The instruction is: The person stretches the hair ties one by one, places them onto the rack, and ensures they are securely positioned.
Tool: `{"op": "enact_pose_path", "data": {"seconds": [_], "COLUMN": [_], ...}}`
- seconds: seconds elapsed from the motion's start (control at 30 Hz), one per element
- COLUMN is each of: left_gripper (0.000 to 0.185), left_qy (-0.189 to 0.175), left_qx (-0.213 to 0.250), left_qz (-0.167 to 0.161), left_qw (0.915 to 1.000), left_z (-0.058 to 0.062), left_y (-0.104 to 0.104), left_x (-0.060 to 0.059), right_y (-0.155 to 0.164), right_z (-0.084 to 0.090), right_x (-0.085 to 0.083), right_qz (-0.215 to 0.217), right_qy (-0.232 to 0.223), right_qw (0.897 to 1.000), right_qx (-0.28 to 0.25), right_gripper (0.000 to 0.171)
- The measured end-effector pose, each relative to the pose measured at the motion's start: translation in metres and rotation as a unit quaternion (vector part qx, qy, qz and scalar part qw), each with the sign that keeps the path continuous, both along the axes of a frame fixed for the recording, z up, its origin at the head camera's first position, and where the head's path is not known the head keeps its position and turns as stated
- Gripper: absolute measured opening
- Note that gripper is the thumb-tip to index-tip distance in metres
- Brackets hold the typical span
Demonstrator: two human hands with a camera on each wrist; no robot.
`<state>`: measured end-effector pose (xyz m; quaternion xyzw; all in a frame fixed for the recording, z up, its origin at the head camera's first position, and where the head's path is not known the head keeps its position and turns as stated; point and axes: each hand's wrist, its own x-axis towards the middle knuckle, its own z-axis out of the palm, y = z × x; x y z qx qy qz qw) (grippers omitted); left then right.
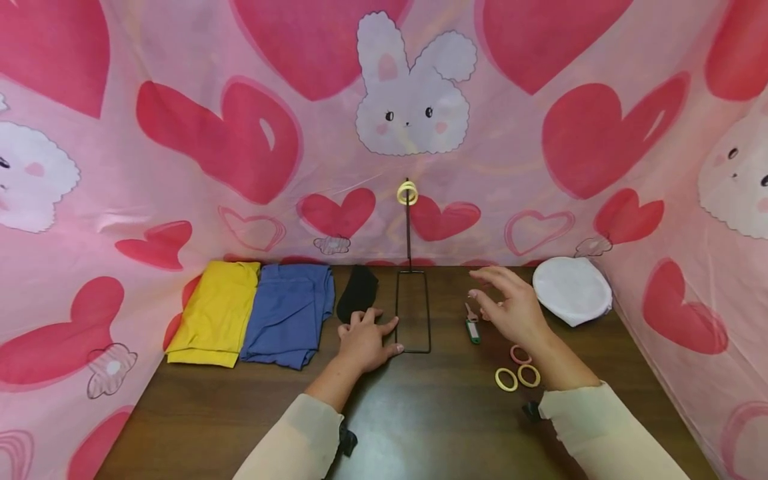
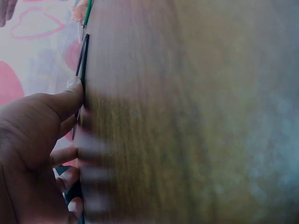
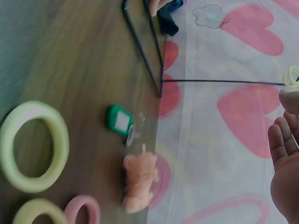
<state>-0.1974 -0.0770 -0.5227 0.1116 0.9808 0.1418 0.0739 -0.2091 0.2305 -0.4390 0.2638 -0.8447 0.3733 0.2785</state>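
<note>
My left hand (image 1: pixel 366 340) rests its thumb and fingertips at the left edge of the base of a black wire stand (image 1: pixel 409 233). Pale yellow rings (image 1: pixel 407 193) hang near the top of its upright. Beside that hand's fingers lies a black cloth piece (image 1: pixel 358 293), partly hidden. Over the right half of the table, my right hand (image 1: pixel 519 310) is raised with thumb and fingers apart, holding nothing. Nearest to it are a key with a green tag (image 1: pixel 473 330) and a pink animal-shaped figure (image 3: pixel 140 182), mostly covered by the hand in the head view.
Two yellow rings (image 1: pixel 506 379) and a pink ring (image 1: pixel 521 354) lie below the right hand. A round white cloth-like item (image 1: pixel 573 290) sits at the back right. Folded yellow cloth (image 1: pixel 216 313) and blue cloth (image 1: pixel 288 313) lie on the left. Heart-patterned fabric (image 1: pixel 336 153) encloses the table.
</note>
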Motion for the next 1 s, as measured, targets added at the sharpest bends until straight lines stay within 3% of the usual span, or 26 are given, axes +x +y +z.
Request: {"op": "enact_pose_path", "data": {"seconds": [0.4, 0.73, 1.0], "left_gripper": [0.067, 0.067, 0.067], "left_qy": [0.003, 0.003, 0.001], "left_qx": [-0.010, -0.016, -0.021], "left_qz": [0.002, 0.001, 0.002], "left_qw": [0.9999, 0.9999, 0.9998], "left_z": [-0.001, 0.000, 0.002], "left_y": [0.000, 0.000, 0.001], "left_x": [-0.001, 0.000, 0.002], "right_y": [0.028, 0.050, 0.062], "right_z": [-0.023, -0.037, -0.048], "right_x": [0.016, 0.029, 0.035], "right_qz": [-0.025, -0.050, -0.057], "right_qy": [0.009, -0.045, -0.052], "right_qw": [0.998, 0.995, 0.993], "right_qx": [0.056, 0.078, 0.088], "right_gripper": [0.036, 0.033, 0.032]}}
